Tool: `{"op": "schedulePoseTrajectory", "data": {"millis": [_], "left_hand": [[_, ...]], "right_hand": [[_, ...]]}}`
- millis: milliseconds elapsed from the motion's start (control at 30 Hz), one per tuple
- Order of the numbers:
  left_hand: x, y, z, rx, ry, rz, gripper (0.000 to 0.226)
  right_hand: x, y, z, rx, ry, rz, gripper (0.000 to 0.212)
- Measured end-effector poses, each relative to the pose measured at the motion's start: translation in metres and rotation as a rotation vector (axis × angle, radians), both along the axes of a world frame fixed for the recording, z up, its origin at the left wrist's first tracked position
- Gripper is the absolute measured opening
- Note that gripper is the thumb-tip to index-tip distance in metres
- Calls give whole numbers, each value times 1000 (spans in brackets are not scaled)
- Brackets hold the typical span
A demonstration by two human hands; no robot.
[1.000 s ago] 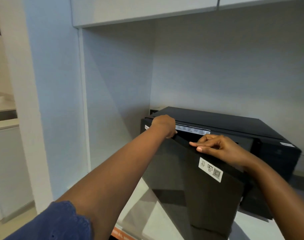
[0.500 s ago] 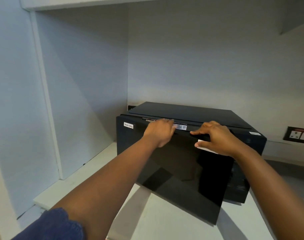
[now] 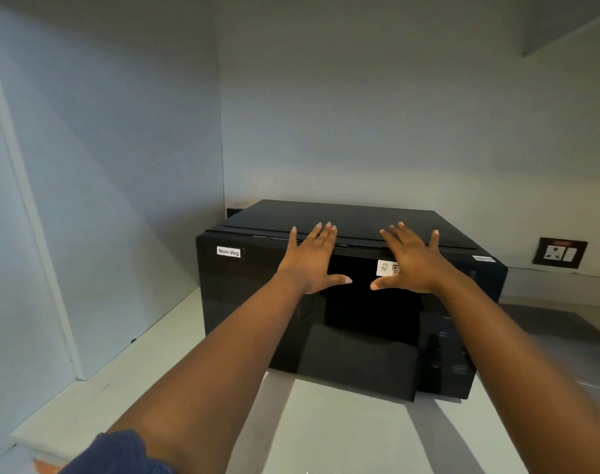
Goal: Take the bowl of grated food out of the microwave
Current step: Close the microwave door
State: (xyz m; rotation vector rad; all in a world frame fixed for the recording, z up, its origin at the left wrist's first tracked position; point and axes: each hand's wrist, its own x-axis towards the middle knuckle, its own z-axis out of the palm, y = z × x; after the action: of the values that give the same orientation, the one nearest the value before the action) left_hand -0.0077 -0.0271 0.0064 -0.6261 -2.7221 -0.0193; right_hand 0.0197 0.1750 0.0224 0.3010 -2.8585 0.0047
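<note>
Microwave (image 3: 343, 319) interior hidden behind dark door; bowl unseen.

The microwave (image 3: 353, 302) is glossy black all over, its door (image 3: 325, 330) mirroring dim grey shapes. At ten o'clock on the front sits a white label (image 3: 228, 251) with black lettering reading "Non-Veg". Towards one o'clock on the door is a white sticker (image 3: 384, 268) printed with small black symbols. The counter (image 3: 325, 432) is off-white, crossed by grey shadow bands. The walls (image 3: 360, 114) are pale grey-blue. At three o'clock a black socket plate (image 3: 560, 253) carries white inserts and a red strip. At seven o'clock, a dark blue sleeve (image 3: 120, 455).
</note>
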Motion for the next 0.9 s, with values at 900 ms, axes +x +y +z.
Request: {"op": "schedulePoseTrajectory", "data": {"millis": [900], "left_hand": [[-10,9,-2,70,145,2,79]], "right_hand": [[-7,1,-3,-162,101,32,83]]}}
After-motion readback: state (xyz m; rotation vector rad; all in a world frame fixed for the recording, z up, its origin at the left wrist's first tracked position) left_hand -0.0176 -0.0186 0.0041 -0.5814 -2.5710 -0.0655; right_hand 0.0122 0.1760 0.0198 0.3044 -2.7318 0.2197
